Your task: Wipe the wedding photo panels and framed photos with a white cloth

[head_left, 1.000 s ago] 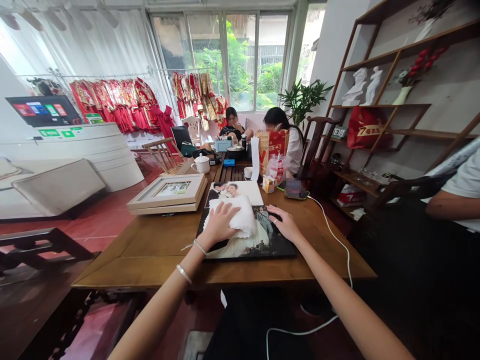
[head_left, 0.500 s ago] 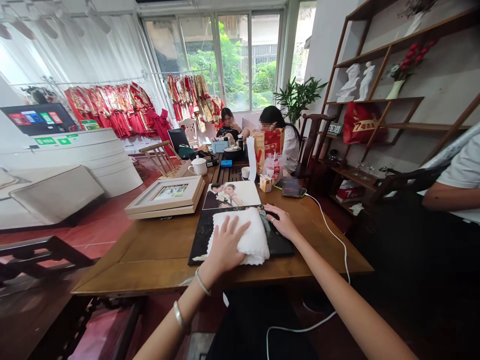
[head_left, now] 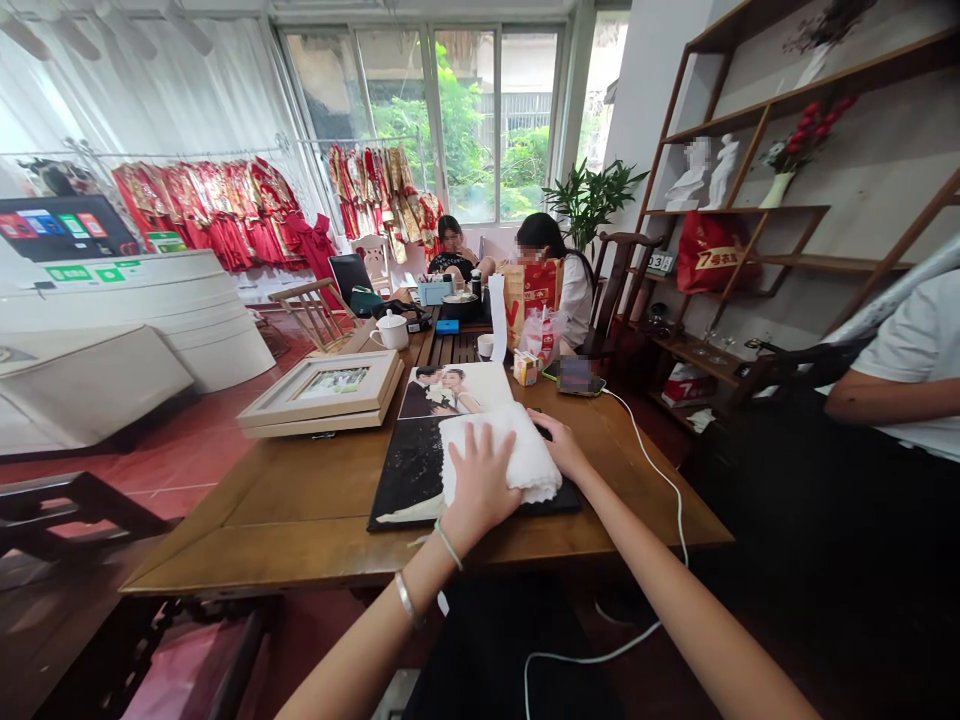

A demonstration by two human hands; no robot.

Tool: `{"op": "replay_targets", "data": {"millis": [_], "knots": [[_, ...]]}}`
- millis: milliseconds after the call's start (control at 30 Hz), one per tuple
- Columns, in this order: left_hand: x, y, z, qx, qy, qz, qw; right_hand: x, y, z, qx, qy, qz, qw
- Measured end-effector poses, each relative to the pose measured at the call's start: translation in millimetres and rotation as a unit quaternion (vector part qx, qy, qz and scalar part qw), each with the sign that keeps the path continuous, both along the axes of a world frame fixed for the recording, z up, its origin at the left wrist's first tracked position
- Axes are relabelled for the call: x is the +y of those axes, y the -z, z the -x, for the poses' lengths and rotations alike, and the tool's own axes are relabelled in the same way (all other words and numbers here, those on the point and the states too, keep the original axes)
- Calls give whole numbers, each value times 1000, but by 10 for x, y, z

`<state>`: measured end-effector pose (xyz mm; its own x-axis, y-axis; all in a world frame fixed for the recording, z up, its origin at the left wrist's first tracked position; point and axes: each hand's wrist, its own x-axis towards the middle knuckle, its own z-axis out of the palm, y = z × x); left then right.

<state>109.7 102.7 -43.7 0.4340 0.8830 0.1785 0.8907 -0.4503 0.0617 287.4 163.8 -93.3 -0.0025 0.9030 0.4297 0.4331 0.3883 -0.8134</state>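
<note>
My left hand (head_left: 481,480) lies spread and flat on a folded white cloth (head_left: 536,465), pressing it onto an open photo album (head_left: 409,460). The lower page is dark, with a pale area near its bottom edge. On its upper page, a wedding photo (head_left: 450,390) shows a couple. My right hand (head_left: 561,445) rests at the album's right side, beside the cloth, with its visible fingers stretched out; the cloth and hand cover that part of the page.
Light wooden picture frames (head_left: 322,395) lie stacked on the left of the table (head_left: 285,510). Behind the album stand a lidded white cup (head_left: 391,330), a small box (head_left: 527,367) and a phone (head_left: 581,377) with a white cable (head_left: 660,440). Two people sit beyond; another is at right.
My left hand has slid the white cloth to the right and slightly up across the dark page, uncovering its left part. My right hand stays at the album's right side.
</note>
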Motion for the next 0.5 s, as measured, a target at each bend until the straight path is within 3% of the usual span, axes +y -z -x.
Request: {"op": "replay_targets", "data": {"millis": [167, 267, 367, 500], "knots": [[-362, 14, 218, -4, 34, 26, 999, -20, -22, 20, -7, 8, -12, 1000], [-444, -21, 446, 6, 11, 35, 999, -24, -30, 39, -19, 18, -8, 1000], [-384, -79, 715, 24, -21, 28, 999, -24, -32, 52, -23, 25, -4, 999], [-116, -133, 1061, 24, -33, 15, 999, -25, -24, 57, -17, 24, -10, 1000]]}}
